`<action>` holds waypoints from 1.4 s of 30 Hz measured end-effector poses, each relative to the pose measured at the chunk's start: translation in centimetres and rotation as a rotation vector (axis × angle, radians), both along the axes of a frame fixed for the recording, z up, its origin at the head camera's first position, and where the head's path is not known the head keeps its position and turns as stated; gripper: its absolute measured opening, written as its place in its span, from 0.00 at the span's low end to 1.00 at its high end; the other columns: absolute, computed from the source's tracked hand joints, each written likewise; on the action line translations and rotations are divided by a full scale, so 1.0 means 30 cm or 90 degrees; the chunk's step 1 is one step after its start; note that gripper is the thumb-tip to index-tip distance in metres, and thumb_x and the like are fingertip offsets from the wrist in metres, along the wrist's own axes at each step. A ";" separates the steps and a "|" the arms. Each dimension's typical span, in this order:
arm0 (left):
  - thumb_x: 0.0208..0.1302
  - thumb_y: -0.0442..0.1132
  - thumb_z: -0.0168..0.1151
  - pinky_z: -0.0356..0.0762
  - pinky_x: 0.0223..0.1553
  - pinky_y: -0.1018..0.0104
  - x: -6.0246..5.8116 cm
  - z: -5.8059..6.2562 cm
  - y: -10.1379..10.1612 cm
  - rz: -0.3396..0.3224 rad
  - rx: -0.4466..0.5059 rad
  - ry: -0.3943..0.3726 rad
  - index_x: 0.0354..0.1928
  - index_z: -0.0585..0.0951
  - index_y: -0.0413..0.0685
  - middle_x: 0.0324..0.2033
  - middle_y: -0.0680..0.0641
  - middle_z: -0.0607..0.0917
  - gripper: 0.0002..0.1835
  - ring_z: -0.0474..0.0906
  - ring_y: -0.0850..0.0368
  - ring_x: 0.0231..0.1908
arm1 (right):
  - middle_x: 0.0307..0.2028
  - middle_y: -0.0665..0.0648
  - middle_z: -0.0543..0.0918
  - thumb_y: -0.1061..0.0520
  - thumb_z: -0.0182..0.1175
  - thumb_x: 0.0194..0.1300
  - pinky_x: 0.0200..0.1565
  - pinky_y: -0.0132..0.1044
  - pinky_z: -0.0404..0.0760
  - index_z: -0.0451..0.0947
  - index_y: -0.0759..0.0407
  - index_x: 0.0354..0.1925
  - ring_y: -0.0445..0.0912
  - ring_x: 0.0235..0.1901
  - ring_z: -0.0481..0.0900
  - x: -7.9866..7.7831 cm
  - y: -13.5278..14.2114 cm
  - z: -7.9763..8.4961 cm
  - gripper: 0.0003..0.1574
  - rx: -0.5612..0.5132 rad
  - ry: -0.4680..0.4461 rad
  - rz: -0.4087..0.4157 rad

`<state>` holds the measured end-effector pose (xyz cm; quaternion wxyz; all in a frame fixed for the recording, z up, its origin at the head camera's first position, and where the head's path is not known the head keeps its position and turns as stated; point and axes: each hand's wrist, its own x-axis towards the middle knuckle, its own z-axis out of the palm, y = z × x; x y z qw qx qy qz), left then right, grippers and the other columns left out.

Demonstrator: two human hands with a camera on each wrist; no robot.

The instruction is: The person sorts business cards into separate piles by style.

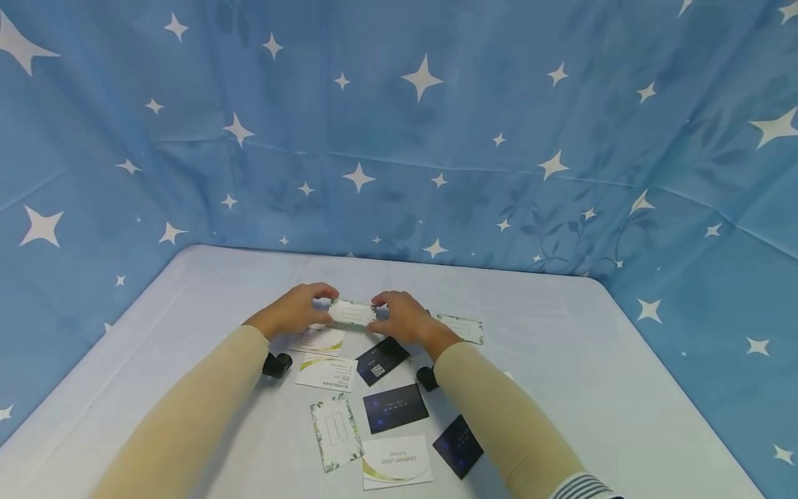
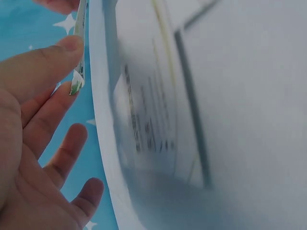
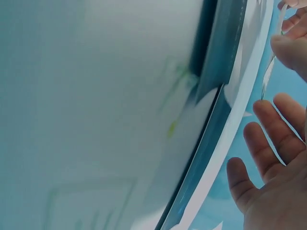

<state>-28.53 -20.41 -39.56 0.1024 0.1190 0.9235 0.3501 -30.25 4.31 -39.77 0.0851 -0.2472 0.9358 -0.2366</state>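
A white business card (image 1: 352, 313) with a green leaf border is held up between both hands toward the far part of the table. My left hand (image 1: 293, 312) pinches its left end between thumb and fingers; in the left wrist view the card (image 2: 79, 67) appears nearly edge-on, its corner slightly bent. At the other end my right hand (image 1: 405, 320) holds the card, thumb on its face and a fingertip at its edge in the right wrist view. The remaining fingers of both hands are spread loosely. Below the hands lies a dark card (image 1: 382, 360) with a QR code.
White cards with gold curves (image 1: 325, 372) lie near the left wrist. Closer in are a leaf-bordered card (image 1: 337, 431), a COMPANY LOGO card (image 1: 397, 461) and dark blue cards (image 1: 395, 407). Another leaf-bordered card (image 1: 464, 328) lies beyond the right wrist. A starry blue curtain (image 1: 399, 138) hangs behind the white table (image 1: 548, 333).
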 end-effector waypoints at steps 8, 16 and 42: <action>0.65 0.37 0.68 0.58 0.67 0.43 -0.037 0.004 -0.052 0.005 -0.004 -0.004 0.67 0.73 0.44 0.67 0.41 0.73 0.29 0.61 0.39 0.70 | 0.62 0.57 0.78 0.46 0.67 0.66 0.64 0.46 0.68 0.75 0.57 0.65 0.52 0.64 0.72 -0.031 -0.068 -0.002 0.33 0.006 0.028 -0.019; 0.66 0.36 0.66 0.57 0.67 0.42 -0.051 0.010 -0.107 0.022 -0.022 -0.016 0.68 0.71 0.41 0.68 0.38 0.71 0.29 0.60 0.38 0.71 | 0.64 0.57 0.76 0.48 0.63 0.70 0.66 0.44 0.64 0.74 0.58 0.66 0.51 0.67 0.68 -0.050 -0.154 -0.013 0.31 0.030 0.021 -0.018; 0.68 0.33 0.62 0.56 0.67 0.43 -0.076 -0.025 -0.172 0.070 -0.062 -0.017 0.68 0.70 0.38 0.67 0.33 0.70 0.27 0.60 0.36 0.69 | 0.66 0.54 0.75 0.48 0.59 0.74 0.65 0.44 0.66 0.71 0.54 0.69 0.49 0.67 0.68 -0.069 -0.286 -0.035 0.29 0.066 -0.008 -0.061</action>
